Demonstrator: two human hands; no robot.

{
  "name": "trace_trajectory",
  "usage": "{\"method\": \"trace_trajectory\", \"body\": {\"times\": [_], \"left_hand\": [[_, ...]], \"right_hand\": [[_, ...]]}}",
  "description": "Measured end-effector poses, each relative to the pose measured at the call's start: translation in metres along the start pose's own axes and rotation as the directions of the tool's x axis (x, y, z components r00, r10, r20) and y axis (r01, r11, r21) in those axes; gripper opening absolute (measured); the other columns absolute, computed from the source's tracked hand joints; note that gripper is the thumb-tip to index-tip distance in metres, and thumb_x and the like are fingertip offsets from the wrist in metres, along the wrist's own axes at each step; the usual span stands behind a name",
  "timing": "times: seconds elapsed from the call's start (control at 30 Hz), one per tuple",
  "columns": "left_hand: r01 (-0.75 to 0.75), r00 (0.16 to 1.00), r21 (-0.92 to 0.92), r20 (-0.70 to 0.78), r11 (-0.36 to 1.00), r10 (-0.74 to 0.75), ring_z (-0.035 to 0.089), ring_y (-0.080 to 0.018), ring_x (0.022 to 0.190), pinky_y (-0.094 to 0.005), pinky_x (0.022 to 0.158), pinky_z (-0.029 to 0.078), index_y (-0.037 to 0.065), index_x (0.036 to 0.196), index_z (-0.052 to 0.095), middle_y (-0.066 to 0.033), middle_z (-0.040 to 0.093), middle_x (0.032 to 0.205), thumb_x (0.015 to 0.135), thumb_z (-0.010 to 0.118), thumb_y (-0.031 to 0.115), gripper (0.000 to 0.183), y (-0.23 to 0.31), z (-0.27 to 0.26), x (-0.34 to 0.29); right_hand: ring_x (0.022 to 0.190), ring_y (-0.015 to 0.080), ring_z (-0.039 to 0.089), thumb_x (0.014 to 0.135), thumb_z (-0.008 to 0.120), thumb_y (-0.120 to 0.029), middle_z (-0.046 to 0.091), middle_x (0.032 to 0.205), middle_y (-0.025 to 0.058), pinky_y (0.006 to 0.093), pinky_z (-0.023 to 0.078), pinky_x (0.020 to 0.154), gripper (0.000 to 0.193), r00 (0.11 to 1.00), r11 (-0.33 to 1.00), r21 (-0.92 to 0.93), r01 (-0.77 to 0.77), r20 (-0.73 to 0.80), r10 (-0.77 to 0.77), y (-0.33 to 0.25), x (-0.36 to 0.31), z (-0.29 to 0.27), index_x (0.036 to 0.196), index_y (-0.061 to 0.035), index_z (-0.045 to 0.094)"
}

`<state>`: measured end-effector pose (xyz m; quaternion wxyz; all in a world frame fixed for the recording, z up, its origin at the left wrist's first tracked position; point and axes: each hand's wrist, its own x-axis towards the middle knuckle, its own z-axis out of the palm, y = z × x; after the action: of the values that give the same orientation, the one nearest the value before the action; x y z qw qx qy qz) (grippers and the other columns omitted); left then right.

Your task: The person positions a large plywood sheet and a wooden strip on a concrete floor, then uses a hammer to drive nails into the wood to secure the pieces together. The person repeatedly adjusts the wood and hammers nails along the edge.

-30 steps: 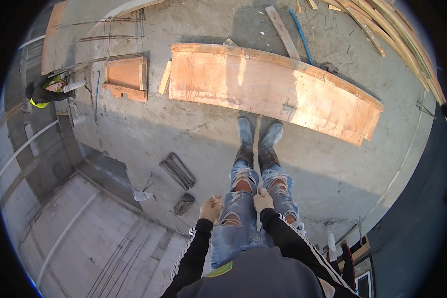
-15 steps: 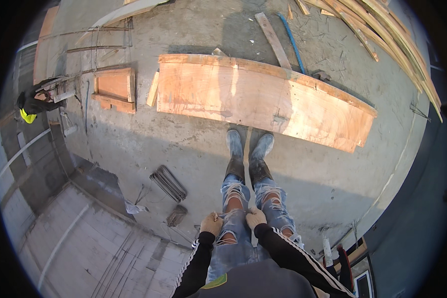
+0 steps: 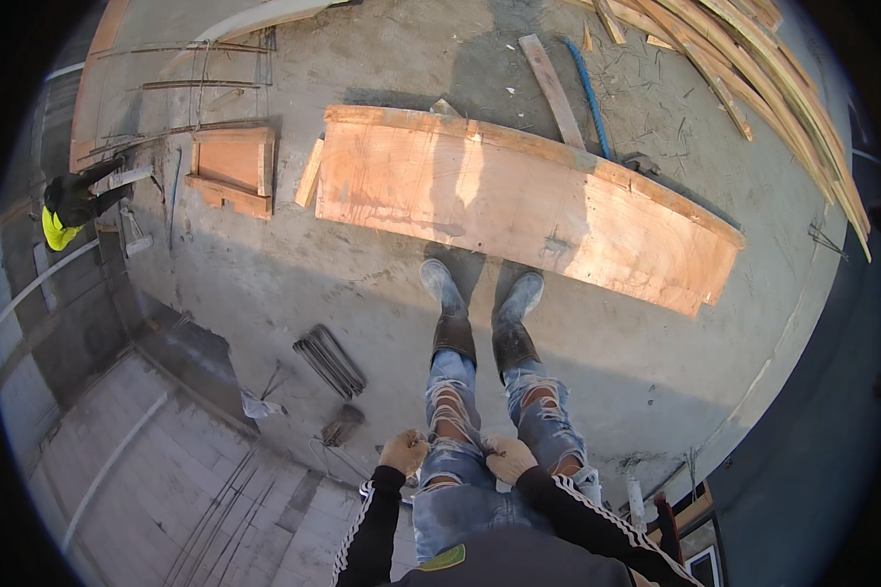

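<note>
My left hand, in a pale work glove, is closed in front of my left thigh. In a matching glove, my right hand is curled closed between my thighs, a short way from the left. What either hand holds, if anything, is hidden by the fingers. Both hang close to my ripped blue jeans. Beyond my dusty rubber boots lies a long plywood panel with a timber batten along its far edge. Neither hand touches the panel.
A small framed plywood piece lies left of the panel. Long timbers are stacked at far right. A loose plank and blue rod lie beyond. Bent steel bars sit near a drop at left. A person crouches far left.
My feet have moved apart, the left one shifting left. Both gloved hands have spread slightly farther apart and stay closed. The person at far left has come further into view.
</note>
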<state>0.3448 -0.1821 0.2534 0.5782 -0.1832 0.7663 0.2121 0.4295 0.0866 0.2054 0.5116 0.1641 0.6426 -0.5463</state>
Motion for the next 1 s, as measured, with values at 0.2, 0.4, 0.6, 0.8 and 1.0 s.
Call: {"method": "trace_trajectory", "body": {"times": [0.2,0.4,0.6,0.8,1.0], "left_hand": [[0.036,0.985,-0.024,0.169,0.999,-0.031,0.068,-0.0353,0.073,-0.0426,0.072,0.052,0.002,0.092,0.068,-0.0184,0.070,0.078,0.086,0.067,0.030,0.028,-0.006,-0.017,-0.037],[-0.211,0.977,0.484,0.105,0.849,0.183,0.069,-0.0390,0.088,-0.0480,0.078,0.054,0.006,0.093,0.067,-0.0153,0.072,0.095,0.082,0.071,0.021,0.019,0.040,-0.051,0.005],[-0.519,0.853,-0.038,0.044,0.854,0.520,0.066,-0.0426,0.101,-0.0491,0.091,0.053,0.006,0.106,0.060,-0.0154,0.068,0.110,0.082,0.071,0.015,0.028,0.086,0.020,0.048],[-0.308,0.929,0.009,0.220,0.951,0.298,0.067,-0.0429,0.111,-0.0489,0.097,0.052,0.000,0.123,0.063,-0.0246,0.069,0.118,0.091,0.068,0.027,0.042,0.045,0.077,0.055],[-0.273,0.845,0.040,0.488,0.961,0.220,0.067,-0.0447,0.108,-0.0485,0.095,0.052,-0.001,0.120,0.065,-0.0272,0.071,0.112,0.089,0.069,0.029,0.043,0.014,0.027,0.067]], "right_hand": [[0.101,0.0447,0.068,0.090,0.059,-0.016,0.073,0.105,0.0233,0.0502,0.054,0.089,0.025,0.996,0.998,0.008,-0.070,-0.053,0.070,-0.014,0.006,0.004,0.110,-0.0064,0.071],[0.099,0.0388,0.072,0.096,0.060,-0.011,0.075,0.104,0.0191,0.0424,0.056,0.087,0.021,0.907,0.989,0.138,0.050,-0.421,0.013,-0.021,-0.015,-0.035,0.111,-0.0032,0.072],[0.095,0.0203,0.070,0.098,0.062,-0.010,0.075,0.103,0.0119,0.0337,0.054,0.087,0.024,0.643,0.901,0.403,-0.160,-0.650,0.405,0.056,-0.033,-0.049,0.118,0.0003,0.069],[0.088,0.0153,0.067,0.095,0.056,-0.008,0.073,0.100,0.0104,0.0296,0.052,0.082,0.028,0.781,0.743,0.641,-0.191,-0.359,0.511,0.102,-0.034,0.036,0.118,-0.0013,0.070],[0.080,0.0145,0.065,0.090,0.055,-0.001,0.072,0.091,0.0056,0.0295,0.052,0.075,0.027,0.679,0.603,0.746,-0.283,-0.288,0.675,0.049,-0.013,0.050,0.108,0.0003,0.074]]}}
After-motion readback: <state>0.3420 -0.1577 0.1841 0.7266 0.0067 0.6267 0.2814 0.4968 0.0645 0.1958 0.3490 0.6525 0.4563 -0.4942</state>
